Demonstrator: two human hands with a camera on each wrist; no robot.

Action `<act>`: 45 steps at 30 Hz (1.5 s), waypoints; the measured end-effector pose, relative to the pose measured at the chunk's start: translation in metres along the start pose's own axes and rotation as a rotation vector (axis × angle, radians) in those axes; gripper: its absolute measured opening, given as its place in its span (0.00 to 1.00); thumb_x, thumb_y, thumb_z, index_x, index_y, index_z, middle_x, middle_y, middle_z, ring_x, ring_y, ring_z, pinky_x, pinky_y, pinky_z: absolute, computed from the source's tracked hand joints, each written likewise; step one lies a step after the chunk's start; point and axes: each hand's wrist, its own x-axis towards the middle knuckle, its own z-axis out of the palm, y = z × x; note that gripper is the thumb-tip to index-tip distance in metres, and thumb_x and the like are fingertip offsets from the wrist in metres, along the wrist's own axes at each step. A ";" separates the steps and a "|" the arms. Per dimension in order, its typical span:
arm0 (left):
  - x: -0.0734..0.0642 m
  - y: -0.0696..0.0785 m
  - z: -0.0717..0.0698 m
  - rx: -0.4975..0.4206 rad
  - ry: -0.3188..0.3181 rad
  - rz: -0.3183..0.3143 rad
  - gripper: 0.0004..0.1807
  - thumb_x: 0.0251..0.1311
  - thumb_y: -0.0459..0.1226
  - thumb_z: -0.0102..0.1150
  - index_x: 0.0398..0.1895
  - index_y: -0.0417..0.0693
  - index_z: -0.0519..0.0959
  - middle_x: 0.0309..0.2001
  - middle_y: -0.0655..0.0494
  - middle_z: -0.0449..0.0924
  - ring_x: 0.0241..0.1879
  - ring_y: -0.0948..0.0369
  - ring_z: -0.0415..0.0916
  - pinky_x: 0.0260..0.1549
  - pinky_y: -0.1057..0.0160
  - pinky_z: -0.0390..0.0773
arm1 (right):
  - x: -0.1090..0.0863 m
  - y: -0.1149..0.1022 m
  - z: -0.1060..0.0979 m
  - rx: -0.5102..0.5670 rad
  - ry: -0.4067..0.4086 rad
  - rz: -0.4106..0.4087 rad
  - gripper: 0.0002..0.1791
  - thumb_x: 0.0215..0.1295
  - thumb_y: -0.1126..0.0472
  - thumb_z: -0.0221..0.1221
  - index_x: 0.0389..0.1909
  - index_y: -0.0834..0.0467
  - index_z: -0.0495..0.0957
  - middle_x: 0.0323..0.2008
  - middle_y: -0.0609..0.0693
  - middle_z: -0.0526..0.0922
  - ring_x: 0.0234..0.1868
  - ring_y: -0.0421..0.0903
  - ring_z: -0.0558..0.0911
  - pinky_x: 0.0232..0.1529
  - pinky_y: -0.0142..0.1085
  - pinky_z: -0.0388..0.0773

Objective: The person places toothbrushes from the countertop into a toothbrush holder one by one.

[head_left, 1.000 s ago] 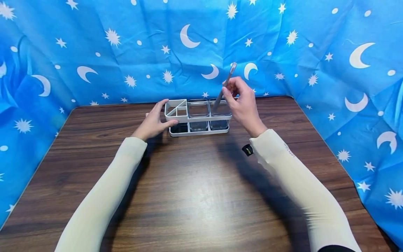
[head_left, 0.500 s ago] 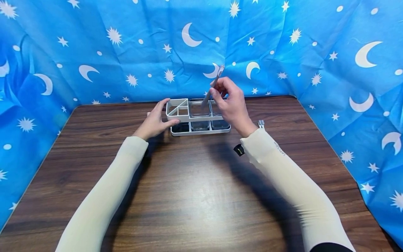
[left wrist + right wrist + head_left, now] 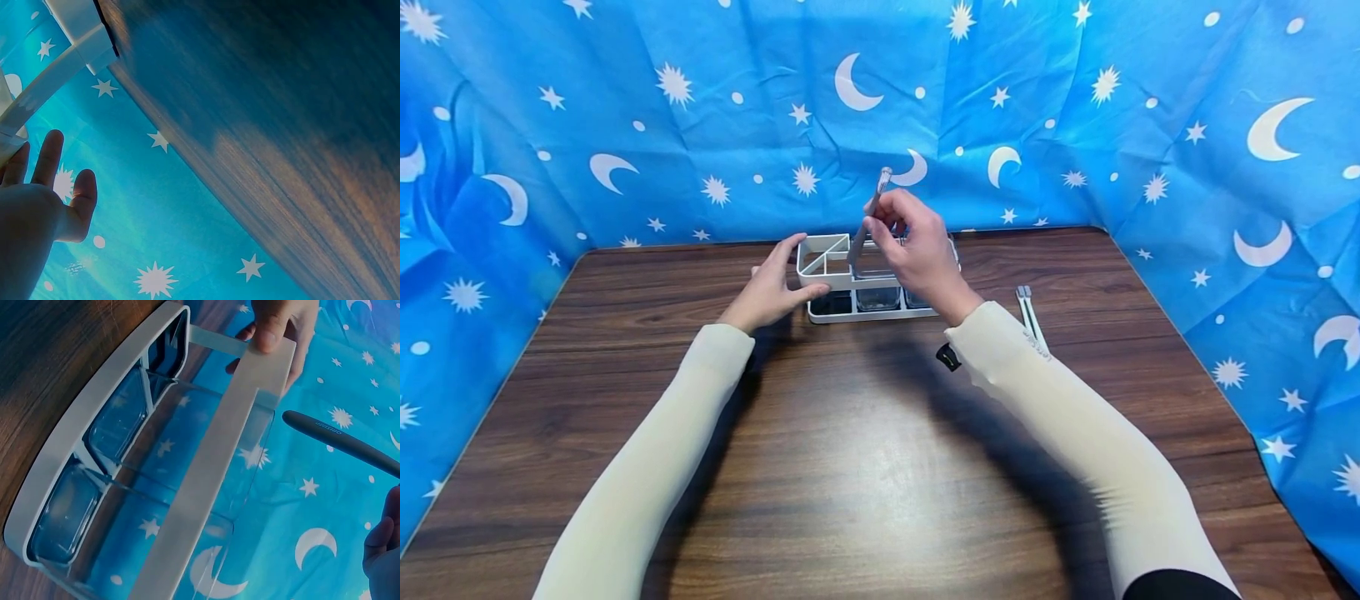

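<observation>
A white two-tier toothbrush holder stands at the back of the table, with a divided section on its left and clear cups beside it. My left hand grips its left end, thumb on the front and fingers behind. Between thumb and fingers my right hand pinches a grey toothbrush, its clear-covered head pointing up. The toothbrush is tilted, its lower end close by the edge between the divided section and the middle cup. My right hand partly hides the right cup.
Slim white sticks with grey ends lie on the wooden table to the right, partly behind my right sleeve. A blue cloth with moons and stars hangs close behind the holder and along both sides.
My right hand has moved left with the toothbrush, from over the right cup to beside the divided section. The white sticks have come into view. My left hand stays on the holder.
</observation>
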 end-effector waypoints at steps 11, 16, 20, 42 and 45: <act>0.002 0.000 0.001 0.005 0.011 0.003 0.53 0.50 0.61 0.62 0.74 0.54 0.48 0.71 0.47 0.51 0.68 0.48 0.53 0.59 0.31 0.37 | 0.000 0.003 0.021 -0.017 -0.061 0.005 0.06 0.68 0.61 0.56 0.40 0.60 0.76 0.34 0.46 0.75 0.34 0.40 0.72 0.36 0.35 0.72; 0.002 -0.001 0.001 0.005 0.018 0.012 0.52 0.50 0.61 0.62 0.74 0.54 0.48 0.71 0.47 0.52 0.67 0.48 0.54 0.59 0.31 0.38 | 0.000 0.007 0.030 -0.027 -0.099 0.021 0.05 0.68 0.62 0.55 0.39 0.59 0.76 0.33 0.46 0.74 0.33 0.40 0.71 0.33 0.34 0.72; 0.002 -0.002 0.001 -0.002 0.019 0.011 0.52 0.50 0.61 0.62 0.74 0.55 0.49 0.71 0.48 0.52 0.67 0.48 0.54 0.59 0.31 0.38 | 0.000 0.009 0.036 -0.039 -0.133 0.040 0.04 0.69 0.62 0.55 0.38 0.59 0.76 0.32 0.46 0.74 0.34 0.41 0.71 0.35 0.36 0.72; 0.003 -0.005 0.002 -0.020 0.018 0.014 0.52 0.50 0.62 0.62 0.74 0.54 0.48 0.71 0.48 0.51 0.67 0.48 0.54 0.59 0.30 0.37 | -0.002 0.017 0.053 -0.174 -0.323 0.221 0.07 0.67 0.56 0.57 0.41 0.53 0.78 0.34 0.45 0.73 0.39 0.43 0.70 0.37 0.31 0.71; 0.003 -0.006 0.002 -0.029 0.017 0.016 0.52 0.50 0.62 0.62 0.74 0.55 0.48 0.71 0.48 0.52 0.67 0.48 0.53 0.59 0.30 0.36 | -0.003 0.018 0.055 -0.180 -0.338 0.226 0.07 0.67 0.56 0.57 0.41 0.53 0.79 0.34 0.44 0.73 0.38 0.43 0.69 0.37 0.32 0.70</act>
